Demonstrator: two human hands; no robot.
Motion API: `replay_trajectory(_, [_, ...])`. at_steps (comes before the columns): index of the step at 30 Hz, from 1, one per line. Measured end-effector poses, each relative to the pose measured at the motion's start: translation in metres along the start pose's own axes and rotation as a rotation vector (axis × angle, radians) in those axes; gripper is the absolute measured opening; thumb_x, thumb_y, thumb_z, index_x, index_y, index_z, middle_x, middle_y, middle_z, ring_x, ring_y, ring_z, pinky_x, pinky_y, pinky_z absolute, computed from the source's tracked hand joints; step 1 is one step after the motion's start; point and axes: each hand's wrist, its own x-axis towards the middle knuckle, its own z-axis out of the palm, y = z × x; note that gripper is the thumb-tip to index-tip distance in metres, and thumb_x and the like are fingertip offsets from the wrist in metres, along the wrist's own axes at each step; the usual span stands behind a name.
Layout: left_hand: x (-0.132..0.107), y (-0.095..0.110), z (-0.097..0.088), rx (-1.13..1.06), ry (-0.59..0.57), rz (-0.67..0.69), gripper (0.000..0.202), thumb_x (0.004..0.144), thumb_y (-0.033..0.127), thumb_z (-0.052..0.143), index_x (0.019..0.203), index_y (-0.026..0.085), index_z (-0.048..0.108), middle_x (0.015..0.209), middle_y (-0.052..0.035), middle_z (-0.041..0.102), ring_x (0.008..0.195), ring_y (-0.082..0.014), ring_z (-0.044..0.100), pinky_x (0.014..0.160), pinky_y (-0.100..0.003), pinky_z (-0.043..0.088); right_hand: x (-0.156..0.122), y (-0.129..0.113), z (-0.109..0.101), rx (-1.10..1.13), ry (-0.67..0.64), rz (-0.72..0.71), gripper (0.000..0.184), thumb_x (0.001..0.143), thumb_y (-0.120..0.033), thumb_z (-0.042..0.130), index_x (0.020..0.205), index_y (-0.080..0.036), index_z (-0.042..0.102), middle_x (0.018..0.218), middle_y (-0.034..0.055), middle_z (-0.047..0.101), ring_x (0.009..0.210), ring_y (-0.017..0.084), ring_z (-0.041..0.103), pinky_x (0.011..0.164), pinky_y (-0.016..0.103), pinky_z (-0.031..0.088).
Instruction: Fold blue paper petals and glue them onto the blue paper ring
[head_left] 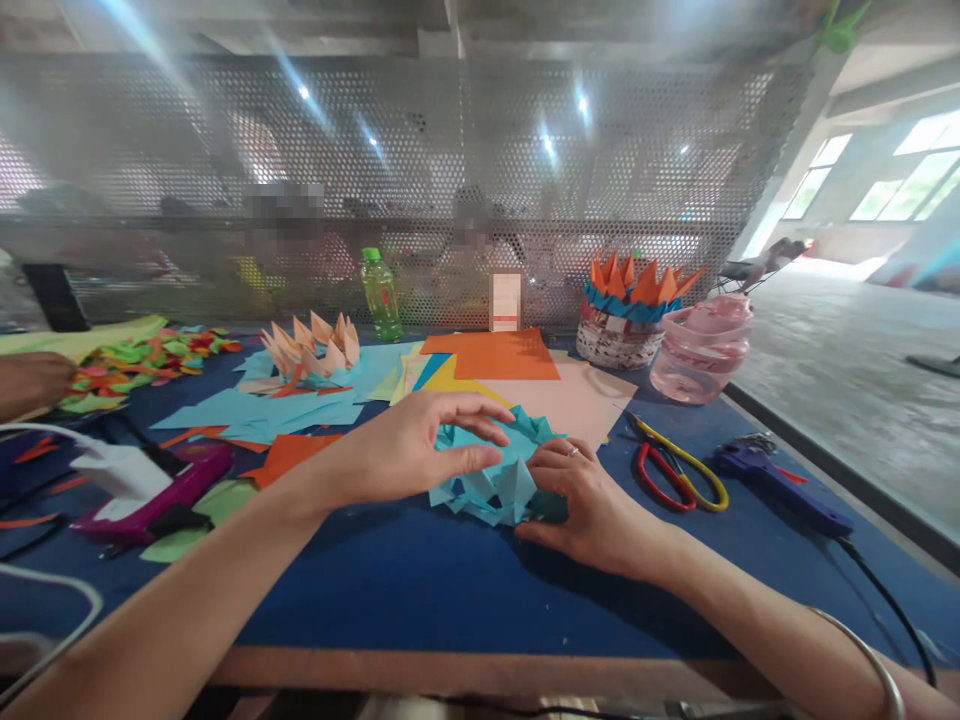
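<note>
Blue paper ring (514, 487) lies flat; its opening faces up.

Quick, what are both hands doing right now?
Left hand: open, fingers curved above the blue paper ring; contact unclear.
Right hand: closed, holding the ring's right side.

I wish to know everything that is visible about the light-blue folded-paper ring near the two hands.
The light-blue folded-paper ring looks made of many small creased pieces, with pointed tips sticking out. It sits on the dark-blue tabletop, on the near side of the flat orange sheet. The right hand holds its right side; the left hand curves over its far left part, contact unclear. Both hands hide some of it.
</note>
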Motion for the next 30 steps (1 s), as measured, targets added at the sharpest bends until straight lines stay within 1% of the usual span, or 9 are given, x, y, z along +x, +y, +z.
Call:
replay_trajectory(4, [0.001, -0.006, -0.002, -0.114, 0.167, 0.073, 0.025, 0.085, 0.034, 0.061, 0.106, 0.022, 0.066, 0.101, -0.0021, 0.072, 0.095, -0.0182, 0.067, 0.079, -0.026, 0.054, 0.0, 0.001, 0.0, 0.015, 0.01, -0.015, 0.025, 0.078, -0.04, 0.069, 0.074, -0.019, 0.056, 0.083, 0.0003, 0.062, 0.09, 0.02, 0.054, 0.088, 0.038, 0.033])
replay_trajectory(7, [0.001, -0.014, -0.001, -0.148, 0.273, 0.096, 0.022, 0.085, 0.033, 0.061, 0.101, 0.019, 0.068, 0.099, -0.0037, 0.073, 0.096, -0.019, 0.067, 0.082, -0.027, 0.053, 0.0, 0.004, 0.001, 0.026, 0.008, -0.019, 0.018, 0.081, -0.034, 0.067, 0.075, -0.02, 0.058, 0.082, -0.0001, 0.063, 0.09, 0.019, 0.054, 0.089, 0.038, 0.032])
replay_trajectory(8, [0.0, -0.018, -0.001, -0.155, 0.314, 0.097, 0.022, 0.085, 0.033, 0.06, 0.101, 0.019, 0.067, 0.099, -0.0043, 0.073, 0.096, -0.0194, 0.067, 0.083, -0.028, 0.053, 0.0, 0.005, 0.002, 0.032, 0.007, -0.013, 0.015, 0.081, -0.032, 0.067, 0.075, -0.02, 0.059, 0.081, -0.0001, 0.063, 0.089, 0.019, 0.055, 0.089, 0.038, 0.033])
replay_trajectory(11, [-0.001, -0.029, 0.0, -0.207, 0.387, 0.088, 0.022, 0.085, 0.032, 0.06, 0.1, 0.017, 0.067, 0.097, -0.0058, 0.073, 0.093, -0.0198, 0.068, 0.083, -0.029, 0.054, 0.001, 0.008, 0.003, 0.061, 0.026, 0.023, 0.011, 0.081, -0.028, 0.067, 0.075, -0.02, 0.062, 0.08, 0.0004, 0.065, 0.087, 0.019, 0.055, 0.086, 0.037, 0.034])
replay_trajectory(15, [-0.001, -0.043, -0.003, -0.169, 0.536, 0.064, 0.024, 0.084, 0.032, 0.061, 0.1, 0.016, 0.067, 0.096, -0.0074, 0.073, 0.093, -0.02, 0.068, 0.086, -0.031, 0.053, 0.005, 0.014, 0.003, 0.092, 0.072, 0.077, 0.009, 0.08, -0.024, 0.065, 0.073, -0.019, 0.063, 0.077, 0.0018, 0.066, 0.084, 0.02, 0.057, 0.082, 0.036, 0.037])
replay_trajectory(17, [-0.001, -0.048, -0.005, -0.163, 0.589, 0.062, 0.025, 0.084, 0.032, 0.061, 0.101, 0.015, 0.067, 0.096, -0.0084, 0.073, 0.093, -0.0201, 0.068, 0.086, -0.032, 0.053, 0.006, 0.017, 0.003, 0.093, 0.102, 0.094, 0.01, 0.08, -0.022, 0.063, 0.07, -0.019, 0.063, 0.076, 0.0025, 0.065, 0.082, 0.02, 0.057, 0.08, 0.035, 0.038])
replay_trajectory(21, [0.001, -0.057, -0.007, -0.135, 0.614, 0.045, 0.027, 0.084, 0.031, 0.059, 0.102, 0.014, 0.067, 0.096, -0.0096, 0.073, 0.092, -0.0196, 0.068, 0.086, -0.034, 0.053, 0.008, 0.024, 0.001, 0.094, 0.16, 0.094, 0.01, 0.08, -0.019, 0.059, 0.07, -0.019, 0.061, 0.077, 0.0033, 0.066, 0.08, 0.02, 0.057, 0.076, 0.034, 0.04])
replay_trajectory(25, [0.002, -0.063, -0.008, -0.062, 0.634, 0.048, 0.024, 0.083, 0.031, 0.058, 0.098, 0.014, 0.068, 0.096, -0.0091, 0.073, 0.09, -0.0191, 0.068, 0.085, -0.034, 0.053, 0.008, 0.029, 0.001, 0.084, 0.149, 0.082, 0.008, 0.08, -0.018, 0.057, 0.072, -0.019, 0.061, 0.075, 0.0032, 0.065, 0.081, 0.02, 0.057, 0.077, 0.035, 0.04])
replay_trajectory(30, [0.001, -0.063, -0.008, 0.009, 0.647, 0.064, 0.022, 0.083, 0.028, 0.055, 0.094, 0.014, 0.069, 0.097, -0.0086, 0.072, 0.09, -0.019, 0.066, 0.08, -0.032, 0.053, 0.008, 0.035, 0.002, 0.077, 0.167, 0.067, 0.011, 0.081, -0.023, 0.057, 0.072, -0.019, 0.06, 0.074, 0.003, 0.065, 0.079, 0.02, 0.057, 0.076, 0.034, 0.04])
